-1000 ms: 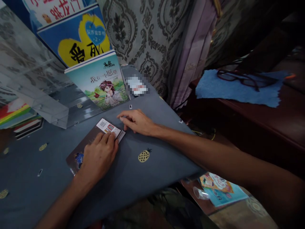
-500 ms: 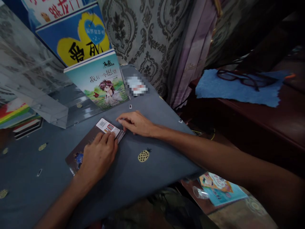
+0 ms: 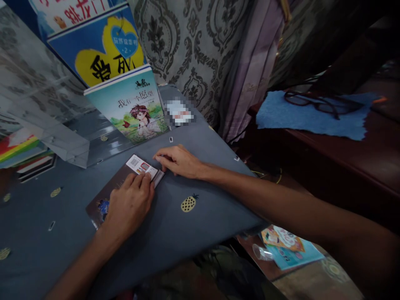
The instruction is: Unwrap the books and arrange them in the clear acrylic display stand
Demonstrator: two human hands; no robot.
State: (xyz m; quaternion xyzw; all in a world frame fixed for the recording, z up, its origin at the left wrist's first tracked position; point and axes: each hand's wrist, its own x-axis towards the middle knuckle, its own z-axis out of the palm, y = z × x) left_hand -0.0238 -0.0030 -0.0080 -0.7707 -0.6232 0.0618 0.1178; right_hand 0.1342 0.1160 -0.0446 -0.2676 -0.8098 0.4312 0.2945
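A dark brown book (image 3: 120,179) lies flat and slantwise on the cloth-covered table. It has a white barcode label at its far corner and a blue figure at its near end. My left hand (image 3: 133,193) rests palm down on the cover, its fingers laid out towards the label. Just past the book's right corner, my right hand (image 3: 179,161) sits low over the cloth with loosely bent fingers and a gap between thumb and forefinger. Nothing shows in it. Whether its fingertips touch the book's edge I cannot tell.
Behind the hands, a clear plastic rack (image 3: 73,152) holds several picture books, with a green-blue book (image 3: 137,110) in front. More books (image 3: 34,162) lie at left. Glasses (image 3: 325,104) rest on a blue cloth (image 3: 275,114) at right. A clear cup (image 3: 262,252) stands lower down.
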